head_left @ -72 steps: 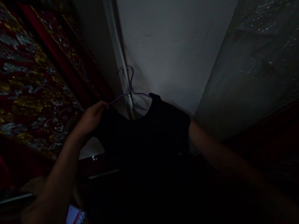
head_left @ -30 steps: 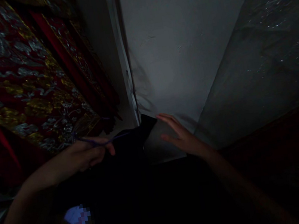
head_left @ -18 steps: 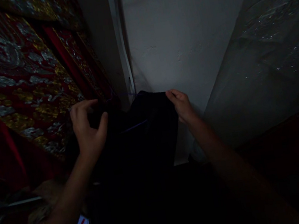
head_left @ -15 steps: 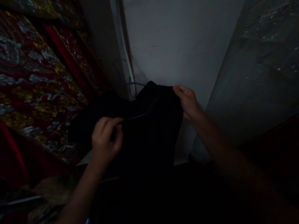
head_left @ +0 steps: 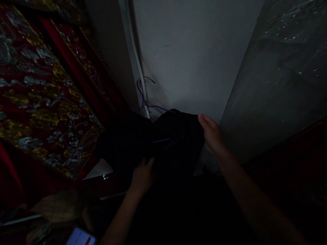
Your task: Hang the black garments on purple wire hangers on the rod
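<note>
A black garment [head_left: 167,146] hangs on a thin purple wire hanger [head_left: 143,96] in a dim room corner. My right hand [head_left: 211,133] is closed on the garment's right shoulder edge. My left hand [head_left: 142,175] presses against the front of the garment below the neckline; its fingers are partly lost in the dark cloth. The hanger's hook [head_left: 139,85] stands up in front of the white strip [head_left: 137,60] running down the wall corner.
A red hanging with gold and silver embroidery [head_left: 22,91] fills the left. A grey glittering cloth [head_left: 289,57] slopes down the right. A lit phone screen [head_left: 79,243] lies at the lower left among dim clutter. The white wall [head_left: 186,32] is behind.
My left hand has dropped from pinching the hanger's bar to the garment's front. The garment and hanger have sunk a little; the hook now shows above the neckline. My right hand keeps its hold.
</note>
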`<action>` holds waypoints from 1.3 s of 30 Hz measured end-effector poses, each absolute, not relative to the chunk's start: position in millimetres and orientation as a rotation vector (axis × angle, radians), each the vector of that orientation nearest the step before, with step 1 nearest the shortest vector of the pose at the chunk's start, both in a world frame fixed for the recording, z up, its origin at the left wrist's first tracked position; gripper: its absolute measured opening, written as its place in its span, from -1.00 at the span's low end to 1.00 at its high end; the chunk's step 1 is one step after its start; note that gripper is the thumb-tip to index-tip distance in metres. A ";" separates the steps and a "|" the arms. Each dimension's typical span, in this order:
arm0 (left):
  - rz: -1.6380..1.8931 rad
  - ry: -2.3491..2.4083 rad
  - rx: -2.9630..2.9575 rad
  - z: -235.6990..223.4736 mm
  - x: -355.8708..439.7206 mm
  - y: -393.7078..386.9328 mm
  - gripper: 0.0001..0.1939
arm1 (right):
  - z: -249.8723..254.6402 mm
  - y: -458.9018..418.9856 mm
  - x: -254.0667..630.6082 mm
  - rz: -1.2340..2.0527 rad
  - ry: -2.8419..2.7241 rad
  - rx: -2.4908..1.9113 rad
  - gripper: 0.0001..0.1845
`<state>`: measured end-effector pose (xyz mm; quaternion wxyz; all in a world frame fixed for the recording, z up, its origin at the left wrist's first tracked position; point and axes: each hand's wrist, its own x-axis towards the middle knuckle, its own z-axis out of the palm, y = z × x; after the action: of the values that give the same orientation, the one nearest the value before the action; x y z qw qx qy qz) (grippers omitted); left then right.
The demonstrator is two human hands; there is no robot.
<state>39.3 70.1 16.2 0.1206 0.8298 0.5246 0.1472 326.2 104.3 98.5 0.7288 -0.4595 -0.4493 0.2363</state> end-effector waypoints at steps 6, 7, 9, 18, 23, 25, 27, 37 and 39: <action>0.629 1.482 2.278 -22.0 35.1 42.7 -0.76 | 79.7 104.0 333.2 0.151 -1.066 -1.265 -0.49; 0.761 1.461 2.215 -28.6 38.0 34.0 -0.78 | 70.0 93.6 322.8 0.122 -1.054 -1.295 -0.48; 1.010 1.406 2.065 -40.1 47.0 17.2 -0.84 | 44.8 65.2 291.2 0.247 -1.087 -1.333 -0.60; 1.464 1.210 1.367 -45.1 80.8 -27.9 -0.26 | -31.9 -13.0 198.2 0.928 -1.522 -1.447 -0.52; 1.430 1.256 1.318 -49.5 73.4 -24.9 -0.46 | -32.5 -11.4 203.0 1.077 -1.496 -1.457 -0.39; 1.390 1.289 1.366 -54.8 70.5 -20.3 -0.59 | -33.2 -14.0 201.5 1.138 -1.418 -1.447 -0.35; 1.355 1.319 1.402 -60.5 69.1 -17.8 -0.66 | -32.2 -16.7 199.4 1.213 -1.348 -1.417 -0.34; 1.270 1.348 1.643 -45.6 72.0 -15.5 -0.85 | -7.0 -7.5 192.2 1.404 -1.268 -1.234 -0.65; 1.275 1.352 1.698 -38.5 71.2 -11.1 -0.83 | 2.9 0.8 191.7 1.431 -1.245 -1.242 -0.66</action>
<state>71.2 -11.1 -38.5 0.3074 0.6419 0.5110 0.4819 191.7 0.8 2.9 0.4232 -0.4964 -0.4975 0.5718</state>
